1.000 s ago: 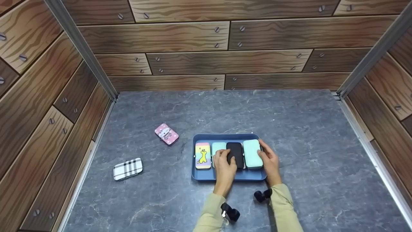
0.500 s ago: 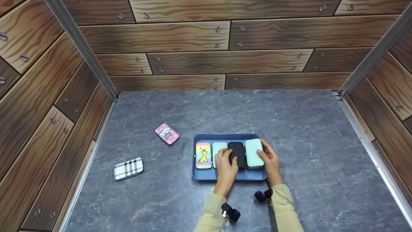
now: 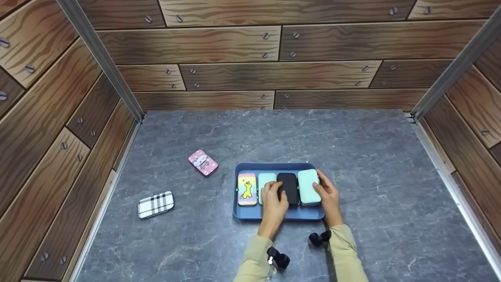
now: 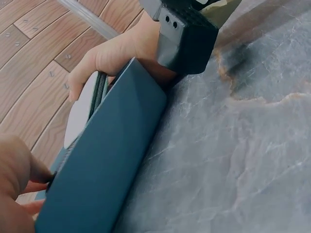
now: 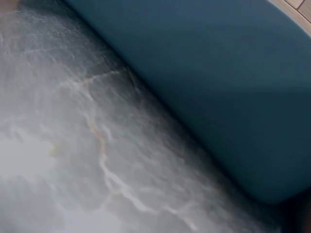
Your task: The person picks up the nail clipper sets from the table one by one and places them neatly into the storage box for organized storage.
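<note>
Although you are barely moving, the black rectangular case (image 3: 290,186) and right-end mint-green rounded case (image 3: 308,186) are lying slightly farther right than a second ago, suggesting row adjustment. Your right hand (image 3: 330,198) is gripping the mint-green case's right edge; your left hand (image 3: 274,202) is touching the black one, pinch undeterminable. The blue rectangular tray (image 3: 250,214) is also holding a giraffe-print case (image 3: 247,192) and a second mint-green case (image 3: 267,178); a pink patterned case (image 3: 203,162) and white plaid case (image 3: 155,205) are lying outside, left.

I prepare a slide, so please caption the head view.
Left hand touching a black case, right hand gripping a mint case, at a blue tray.
</note>
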### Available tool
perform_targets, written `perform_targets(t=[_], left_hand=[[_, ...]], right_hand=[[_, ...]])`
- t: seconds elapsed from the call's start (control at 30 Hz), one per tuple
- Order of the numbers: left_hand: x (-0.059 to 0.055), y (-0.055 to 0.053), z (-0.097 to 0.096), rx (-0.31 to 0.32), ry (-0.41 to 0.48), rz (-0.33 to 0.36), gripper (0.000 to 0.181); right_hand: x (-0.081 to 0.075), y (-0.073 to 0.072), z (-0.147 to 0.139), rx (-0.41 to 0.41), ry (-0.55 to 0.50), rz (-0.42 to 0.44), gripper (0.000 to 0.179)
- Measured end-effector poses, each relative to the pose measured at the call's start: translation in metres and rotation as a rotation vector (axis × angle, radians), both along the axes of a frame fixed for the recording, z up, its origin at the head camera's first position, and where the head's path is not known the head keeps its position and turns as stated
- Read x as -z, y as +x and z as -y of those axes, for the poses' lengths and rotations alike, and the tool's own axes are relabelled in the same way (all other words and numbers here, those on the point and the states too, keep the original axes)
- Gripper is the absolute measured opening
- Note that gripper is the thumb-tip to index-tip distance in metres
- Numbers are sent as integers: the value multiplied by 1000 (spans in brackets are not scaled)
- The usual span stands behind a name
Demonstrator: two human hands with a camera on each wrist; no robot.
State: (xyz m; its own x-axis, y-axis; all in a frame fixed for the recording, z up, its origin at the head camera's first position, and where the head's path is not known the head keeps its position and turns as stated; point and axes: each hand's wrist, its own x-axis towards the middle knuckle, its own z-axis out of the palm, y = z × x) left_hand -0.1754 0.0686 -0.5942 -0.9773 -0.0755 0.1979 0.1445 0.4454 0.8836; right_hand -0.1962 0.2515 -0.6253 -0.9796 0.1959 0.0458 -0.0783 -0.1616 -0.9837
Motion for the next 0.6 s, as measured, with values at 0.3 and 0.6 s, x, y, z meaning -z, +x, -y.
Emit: perform_targets(t=[0.3,0.6], left_hand=[[-19,-15,34,54,147,32,29],[-25,-20,56,-7,415,130,28]], right_hand=[[-2,-1,-2,29,-7,-16,51],[-1,-2,1,30,-9,-7,51]])
